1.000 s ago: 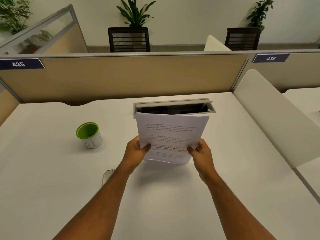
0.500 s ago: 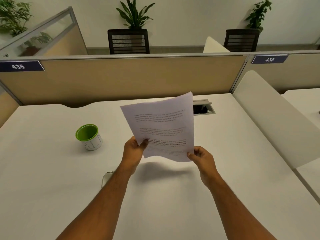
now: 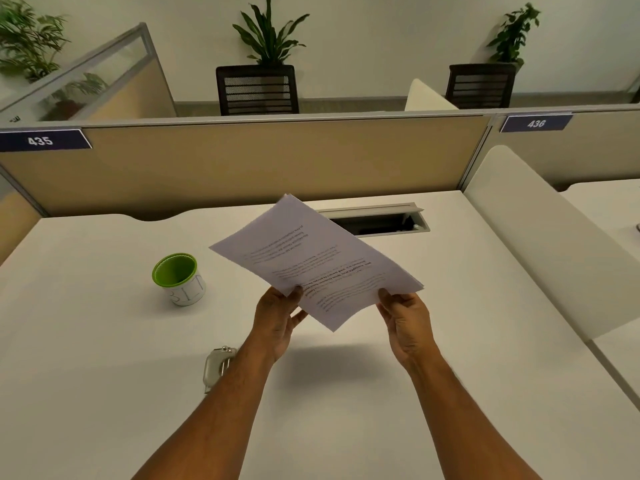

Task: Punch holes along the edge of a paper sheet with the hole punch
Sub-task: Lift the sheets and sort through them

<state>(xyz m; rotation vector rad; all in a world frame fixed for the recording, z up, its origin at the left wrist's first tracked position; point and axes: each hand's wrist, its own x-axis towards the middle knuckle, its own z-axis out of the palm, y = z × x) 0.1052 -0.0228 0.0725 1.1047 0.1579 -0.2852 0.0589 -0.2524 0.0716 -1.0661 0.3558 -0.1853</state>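
Note:
A thin stack of white printed paper sheets (image 3: 311,258) hangs in the air above the white desk (image 3: 104,358), tilted so its far corner points up and left. My left hand (image 3: 277,320) pinches the stack's near left edge. My right hand (image 3: 405,320) grips its near right edge. A small silver hole punch (image 3: 216,367) lies on the desk just left of my left forearm, which partly hides it.
A white mug with a green inside (image 3: 178,278) stands on the desk to the left. An open cable tray (image 3: 381,220) is set into the desk behind the paper. Beige partitions (image 3: 242,161) close the back; a white divider (image 3: 540,237) stands at the right.
The paper was upright and square to me; both hands have turned it counter-clockwise, so it now lies slanted. The cable tray behind it is uncovered again.

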